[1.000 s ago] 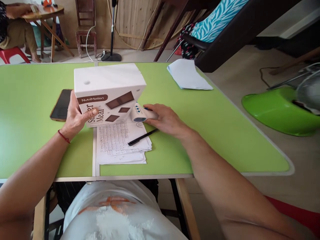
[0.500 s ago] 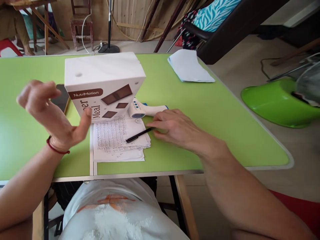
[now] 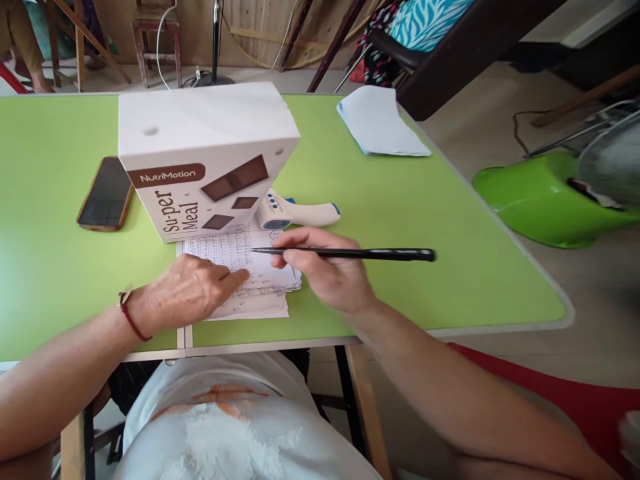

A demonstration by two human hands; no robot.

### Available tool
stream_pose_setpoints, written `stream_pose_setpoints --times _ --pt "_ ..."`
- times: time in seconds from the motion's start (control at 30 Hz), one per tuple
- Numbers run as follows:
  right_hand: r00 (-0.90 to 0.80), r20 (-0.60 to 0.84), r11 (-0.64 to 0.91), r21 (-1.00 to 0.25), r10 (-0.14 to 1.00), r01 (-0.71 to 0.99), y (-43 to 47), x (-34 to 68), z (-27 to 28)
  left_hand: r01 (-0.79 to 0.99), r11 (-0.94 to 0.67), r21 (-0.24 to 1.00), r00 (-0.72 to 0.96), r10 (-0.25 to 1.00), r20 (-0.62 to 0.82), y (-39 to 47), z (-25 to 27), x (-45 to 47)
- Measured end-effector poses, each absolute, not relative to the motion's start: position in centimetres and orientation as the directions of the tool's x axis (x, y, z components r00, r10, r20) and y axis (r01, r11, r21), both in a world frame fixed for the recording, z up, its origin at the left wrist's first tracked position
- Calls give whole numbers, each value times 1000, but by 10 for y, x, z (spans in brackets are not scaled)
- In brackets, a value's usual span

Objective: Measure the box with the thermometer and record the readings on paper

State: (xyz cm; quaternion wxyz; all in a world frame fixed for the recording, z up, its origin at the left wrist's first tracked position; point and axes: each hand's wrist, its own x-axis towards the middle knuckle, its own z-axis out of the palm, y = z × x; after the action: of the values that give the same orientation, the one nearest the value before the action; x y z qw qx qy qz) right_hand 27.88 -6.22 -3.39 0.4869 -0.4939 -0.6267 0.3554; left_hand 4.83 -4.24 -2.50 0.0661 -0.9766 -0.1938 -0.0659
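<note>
In the head view my right hand pinches a long black pen between thumb and fingers. The pen lies nearly level, its thin tip pointing left above a stack of handwritten papers. My left hand, with a dark red cord at the wrist, rests on those sheets. Its index finger stretches out across the writing; the other fingers are partly hidden. Just behind the papers stands a white NutriMotion box, covering their upper part. A white and blue handheld thermometer lies beside the box.
A phone in a brown case lies left of the box on the green table. Folded white sheets sit at the far right. Off the right edge are a green stool and a red seat. Another person's leg shows far left.
My left hand has come down from the air beside the box onto the papers. My right hand has lifted the pen off the sheets and turned it, tip to the left.
</note>
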Motion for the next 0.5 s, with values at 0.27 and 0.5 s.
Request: stream_pose_setpoints --times 0.27,0.5 --pt "17 350 317 -866 937 387 -68 266 -62 453 -889 -69 891 449 66 -42 -30 54" --pt "-59 393 369 -789 918 492 -70 266 -65 464 -886 -28 884 460 85 -43 -33 55"
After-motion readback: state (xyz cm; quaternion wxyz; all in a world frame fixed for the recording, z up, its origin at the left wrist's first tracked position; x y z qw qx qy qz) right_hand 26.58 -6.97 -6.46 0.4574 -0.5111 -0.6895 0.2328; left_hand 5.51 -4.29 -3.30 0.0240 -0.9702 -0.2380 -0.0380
